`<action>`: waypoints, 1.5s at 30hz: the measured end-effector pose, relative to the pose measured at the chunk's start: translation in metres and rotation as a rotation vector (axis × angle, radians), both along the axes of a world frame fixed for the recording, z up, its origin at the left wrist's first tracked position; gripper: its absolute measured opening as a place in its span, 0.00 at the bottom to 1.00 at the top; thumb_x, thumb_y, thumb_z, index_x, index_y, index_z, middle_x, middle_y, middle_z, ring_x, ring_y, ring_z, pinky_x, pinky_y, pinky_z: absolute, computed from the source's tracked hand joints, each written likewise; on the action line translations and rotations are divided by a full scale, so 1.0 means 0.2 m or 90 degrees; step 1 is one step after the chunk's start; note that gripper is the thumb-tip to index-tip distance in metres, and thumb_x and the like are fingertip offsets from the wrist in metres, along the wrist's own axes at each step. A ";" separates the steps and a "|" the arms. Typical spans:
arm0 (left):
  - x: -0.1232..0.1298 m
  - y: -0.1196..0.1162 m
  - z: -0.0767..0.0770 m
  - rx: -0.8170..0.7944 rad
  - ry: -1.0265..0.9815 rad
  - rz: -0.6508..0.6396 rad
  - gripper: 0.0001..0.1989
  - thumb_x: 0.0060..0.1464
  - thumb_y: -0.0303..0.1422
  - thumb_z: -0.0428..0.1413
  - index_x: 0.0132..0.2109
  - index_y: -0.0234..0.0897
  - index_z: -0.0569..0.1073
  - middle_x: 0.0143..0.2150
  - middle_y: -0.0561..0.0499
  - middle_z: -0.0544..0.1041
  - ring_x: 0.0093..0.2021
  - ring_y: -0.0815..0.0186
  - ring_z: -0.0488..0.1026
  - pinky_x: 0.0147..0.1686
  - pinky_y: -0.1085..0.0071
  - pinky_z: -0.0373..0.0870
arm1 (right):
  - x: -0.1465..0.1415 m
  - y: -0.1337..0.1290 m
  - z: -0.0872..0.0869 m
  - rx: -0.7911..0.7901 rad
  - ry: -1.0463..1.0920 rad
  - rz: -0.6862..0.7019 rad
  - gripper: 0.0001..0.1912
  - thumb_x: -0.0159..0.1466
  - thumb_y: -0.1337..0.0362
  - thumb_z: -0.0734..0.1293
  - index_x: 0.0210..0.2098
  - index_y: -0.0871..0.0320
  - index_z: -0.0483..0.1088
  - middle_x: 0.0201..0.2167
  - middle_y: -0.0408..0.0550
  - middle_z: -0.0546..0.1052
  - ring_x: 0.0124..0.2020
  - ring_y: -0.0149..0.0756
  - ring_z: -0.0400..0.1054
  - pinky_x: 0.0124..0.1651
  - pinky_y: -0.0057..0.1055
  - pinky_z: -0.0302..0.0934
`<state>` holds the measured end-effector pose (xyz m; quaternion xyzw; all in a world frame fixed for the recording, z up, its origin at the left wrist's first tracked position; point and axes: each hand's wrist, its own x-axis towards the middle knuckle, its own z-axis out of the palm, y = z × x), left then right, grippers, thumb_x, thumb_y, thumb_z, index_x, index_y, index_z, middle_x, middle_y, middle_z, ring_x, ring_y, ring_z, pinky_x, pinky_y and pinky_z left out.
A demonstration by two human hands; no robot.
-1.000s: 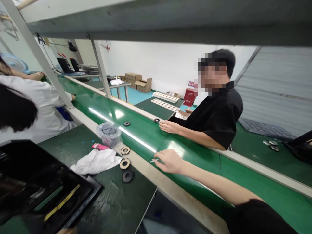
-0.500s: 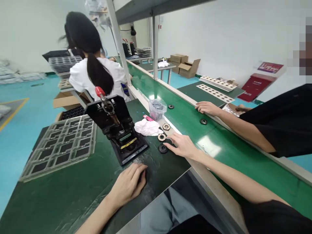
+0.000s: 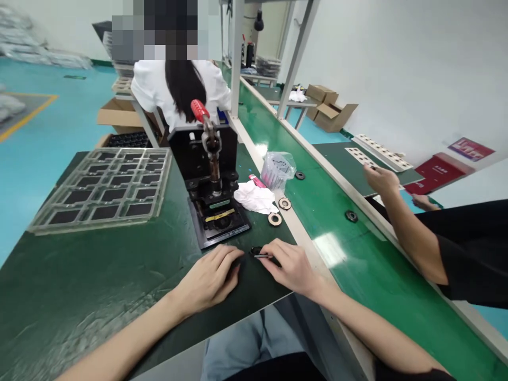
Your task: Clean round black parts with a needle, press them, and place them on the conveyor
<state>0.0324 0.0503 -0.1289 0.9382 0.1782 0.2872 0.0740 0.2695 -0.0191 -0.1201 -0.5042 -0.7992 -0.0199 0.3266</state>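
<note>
Covering the near left, the dark green surface (image 3: 119, 254) runs up to a green belt (image 3: 317, 206) that stretches from near right to far middle. On the surface's left lies a clear tray (image 3: 86, 216); every pocket seems to have its flat dark piece, so the tray looks filled. To its right stands a black clamp fixture (image 3: 204, 177), its red handle (image 3: 200, 110) up; whether anything sits beneath the clamp is too dark to tell.

In front of the fixture, the left grip (image 3: 212, 275) rests on the surface, fingers loosely curved, thumb apart, nothing visible in it. The right grip (image 3: 291, 264) is pinched together on the dark ring (image 3: 255, 250), which is tilted low over the surface, just right of the left fingertips.

Farther off, a white cloth (image 3: 256, 198) and a clear tub (image 3: 273, 182) of thin pieces lie untouched. Two tan-faced rings (image 3: 274, 219) sit near the belt, unheld; I cannot tell whether they are finished. Two loose black rings (image 3: 351, 216) on the belt are likewise unhandled. Smallest, a thin pale strip (image 3: 262, 256) shows beside the held ring, not visibly fixed to it; work on this ring seems barely begun.
</note>
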 end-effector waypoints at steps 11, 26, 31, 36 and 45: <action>0.00 0.00 0.00 -0.174 0.039 -0.033 0.22 0.67 0.39 0.56 0.64 0.37 0.64 0.56 0.42 0.76 0.56 0.53 0.73 0.54 0.55 0.75 | 0.05 -0.04 0.25 -0.079 0.266 -0.025 0.10 0.71 0.69 0.66 0.44 0.53 0.80 0.45 0.49 0.77 0.46 0.34 0.74 0.47 0.31 0.69; 0.05 -0.07 0.00 -0.200 0.058 -0.057 0.21 0.66 0.33 0.54 0.63 0.33 0.67 0.59 0.41 0.76 0.57 0.53 0.70 0.55 0.58 0.70 | -0.17 0.47 0.12 -0.071 0.422 -0.009 0.14 0.71 0.56 0.65 0.37 0.57 0.79 0.32 0.47 0.81 0.23 0.29 0.72 0.23 0.27 0.70; 0.05 -0.08 0.01 -0.139 0.096 -0.059 0.19 0.67 0.35 0.53 0.62 0.38 0.69 0.60 0.43 0.75 0.56 0.52 0.70 0.53 0.57 0.69 | -0.16 0.49 0.10 -0.030 0.294 0.032 0.09 0.71 0.64 0.65 0.41 0.56 0.79 0.35 0.47 0.82 0.31 0.33 0.76 0.33 0.30 0.72; 0.04 -0.07 0.01 -0.132 0.092 -0.071 0.12 0.67 0.36 0.54 0.54 0.40 0.75 0.60 0.43 0.74 0.56 0.51 0.69 0.52 0.56 0.69 | -0.18 0.52 0.07 -0.075 0.194 0.084 0.09 0.71 0.65 0.65 0.39 0.56 0.79 0.37 0.48 0.83 0.36 0.36 0.78 0.41 0.34 0.74; 0.03 -0.06 0.01 -0.227 0.027 -0.069 0.14 0.66 0.42 0.59 0.48 0.36 0.72 0.53 0.44 0.79 0.54 0.53 0.73 0.51 0.58 0.70 | -0.09 0.20 0.23 -0.203 0.374 -0.044 0.08 0.69 0.60 0.69 0.39 0.56 0.79 0.32 0.47 0.82 0.30 0.32 0.77 0.34 0.27 0.74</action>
